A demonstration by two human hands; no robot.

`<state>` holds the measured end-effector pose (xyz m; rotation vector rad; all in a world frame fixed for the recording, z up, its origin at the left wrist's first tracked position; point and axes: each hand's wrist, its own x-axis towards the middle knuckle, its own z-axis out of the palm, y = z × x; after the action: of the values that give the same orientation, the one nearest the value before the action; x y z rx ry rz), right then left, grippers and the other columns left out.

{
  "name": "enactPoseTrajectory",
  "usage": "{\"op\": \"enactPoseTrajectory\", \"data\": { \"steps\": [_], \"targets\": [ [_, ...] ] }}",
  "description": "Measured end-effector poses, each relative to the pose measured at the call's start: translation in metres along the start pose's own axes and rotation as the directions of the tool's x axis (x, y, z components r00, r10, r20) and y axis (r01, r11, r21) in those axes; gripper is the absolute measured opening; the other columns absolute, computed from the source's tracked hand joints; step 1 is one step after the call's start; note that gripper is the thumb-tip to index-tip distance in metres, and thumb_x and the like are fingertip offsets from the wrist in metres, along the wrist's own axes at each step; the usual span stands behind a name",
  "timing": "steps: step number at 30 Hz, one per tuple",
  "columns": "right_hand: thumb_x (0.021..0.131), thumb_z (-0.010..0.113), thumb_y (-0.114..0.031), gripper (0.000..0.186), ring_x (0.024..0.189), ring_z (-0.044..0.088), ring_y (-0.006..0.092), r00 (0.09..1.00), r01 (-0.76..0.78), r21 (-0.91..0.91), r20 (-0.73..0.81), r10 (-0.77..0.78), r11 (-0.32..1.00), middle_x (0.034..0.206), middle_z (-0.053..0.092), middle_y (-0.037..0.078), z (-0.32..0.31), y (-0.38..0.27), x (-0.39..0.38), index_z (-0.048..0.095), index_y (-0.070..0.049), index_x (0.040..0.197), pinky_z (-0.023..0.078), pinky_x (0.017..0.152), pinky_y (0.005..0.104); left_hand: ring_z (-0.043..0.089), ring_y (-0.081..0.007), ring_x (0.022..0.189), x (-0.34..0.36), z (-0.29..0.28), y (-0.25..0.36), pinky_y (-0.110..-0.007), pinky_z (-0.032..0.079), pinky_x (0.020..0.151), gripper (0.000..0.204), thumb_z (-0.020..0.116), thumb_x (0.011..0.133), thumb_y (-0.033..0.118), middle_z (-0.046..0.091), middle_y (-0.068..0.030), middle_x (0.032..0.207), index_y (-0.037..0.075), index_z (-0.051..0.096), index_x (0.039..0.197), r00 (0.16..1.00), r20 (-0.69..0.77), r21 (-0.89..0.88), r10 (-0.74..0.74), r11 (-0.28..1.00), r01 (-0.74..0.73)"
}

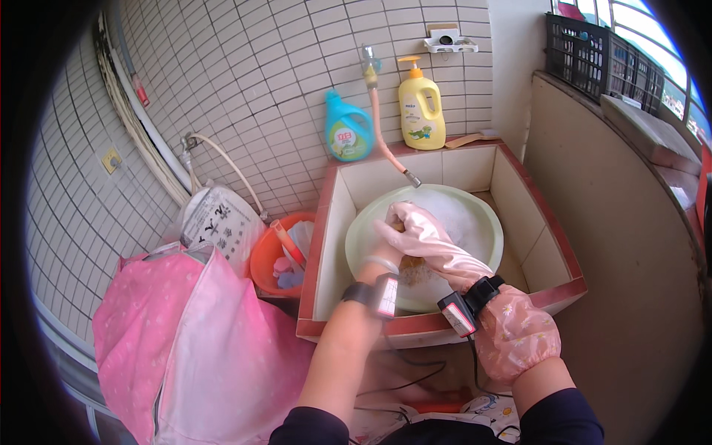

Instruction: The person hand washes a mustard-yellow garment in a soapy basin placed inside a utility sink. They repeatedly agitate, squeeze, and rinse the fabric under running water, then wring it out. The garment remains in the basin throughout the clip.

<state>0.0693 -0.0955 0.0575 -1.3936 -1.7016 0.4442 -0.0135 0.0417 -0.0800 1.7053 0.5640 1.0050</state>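
My left hand [389, 239] is bare, with a pale bracelet [382, 262] at the wrist. It meets my right hand [420, 233], which wears a shiny pink rubber glove with a flowered cuff [519, 330]. Both are closed against each other above a pale green basin [358, 226] of white suds [463, 222]. Between the fingers a small brownish patch shows, too small to name. Most fingertips are hidden. An orange-brown thing [417, 273] lies in the sudsy water under the hands, its kind unclear. Each wrist carries a strapped device with a cable.
The basin stands in a tiled sink [567, 289] with a red rim. Above it hangs a pink hose [377, 122] from a tap. A teal detergent bottle [348, 137] and a yellow pump bottle [421, 111] stand behind. At left are an orange bucket [261, 259] and a pink cover [148, 319].
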Motion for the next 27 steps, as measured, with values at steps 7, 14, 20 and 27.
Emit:
{"op": "enactPoseTrajectory", "data": {
  "steps": [7, 14, 20, 27],
  "targets": [
    [0.102, 0.060, -0.044, 0.045, 0.080, 0.052, 0.0160, 0.852, -0.291, 0.269, -0.365, 0.376, 0.918, 0.085, 0.060, 0.010, -0.015, 0.026, 0.001, 0.062, 0.000, 0.093, 0.044, 0.073, 0.0329, 0.063, -0.0283, 0.112, 0.011, 0.026, 0.040, -0.043, 0.050, 0.100, 0.050, 0.056, 0.102, 0.046, 0.062, -0.0140, 0.131, 0.004, 0.057, 0.129, 0.735, 0.160, -0.764, -0.659, 0.388, 0.515],
    [0.103, 0.055, -0.051, 0.051, 0.086, 0.052, 0.0145, 0.829, -0.081, 0.667, -0.368, 0.421, 0.741, 0.091, 0.061, 0.007, -0.042, 0.080, -0.004, 0.059, -0.001, 0.099, 0.043, 0.085, 0.0288, 0.065, -0.0144, 0.078, -0.015, 0.028, 0.122, -0.030, 0.055, 0.073, 0.042, 0.082, 0.087, 0.038, 0.067, -0.0053, 0.091, 0.002, 0.063, 0.096, 0.919, 0.083, -0.197, -0.386, 0.898, 0.395],
    [0.101, 0.059, -0.050, 0.060, 0.105, 0.060, 0.0179, 0.950, 0.043, 0.660, -0.259, 0.174, 0.750, 0.117, 0.064, 0.012, -0.045, 0.059, -0.013, 0.058, 0.002, 0.131, 0.043, 0.101, 0.0316, 0.065, -0.0105, 0.089, -0.002, 0.004, 0.109, -0.029, 0.050, 0.077, 0.027, 0.074, 0.089, 0.025, 0.070, -0.0033, 0.098, 0.004, 0.072, 0.107, 0.889, -0.001, 0.184, -0.458, 0.873, 0.451],
    [0.091, 0.077, -0.040, 0.062, 0.114, 0.059, 0.0177, 0.899, -0.438, 0.581, 0.285, 0.332, 0.686, 0.126, 0.066, 0.008, -0.041, 0.051, -0.023, 0.059, -0.001, 0.136, 0.043, 0.102, 0.0317, 0.066, -0.0245, 0.103, 0.006, -0.025, 0.116, -0.039, 0.049, 0.096, 0.025, 0.061, 0.091, 0.021, 0.070, -0.0109, 0.108, 0.003, 0.066, 0.107, 0.891, -0.264, -0.814, -0.369, 0.581, 0.000]
  ]
}}
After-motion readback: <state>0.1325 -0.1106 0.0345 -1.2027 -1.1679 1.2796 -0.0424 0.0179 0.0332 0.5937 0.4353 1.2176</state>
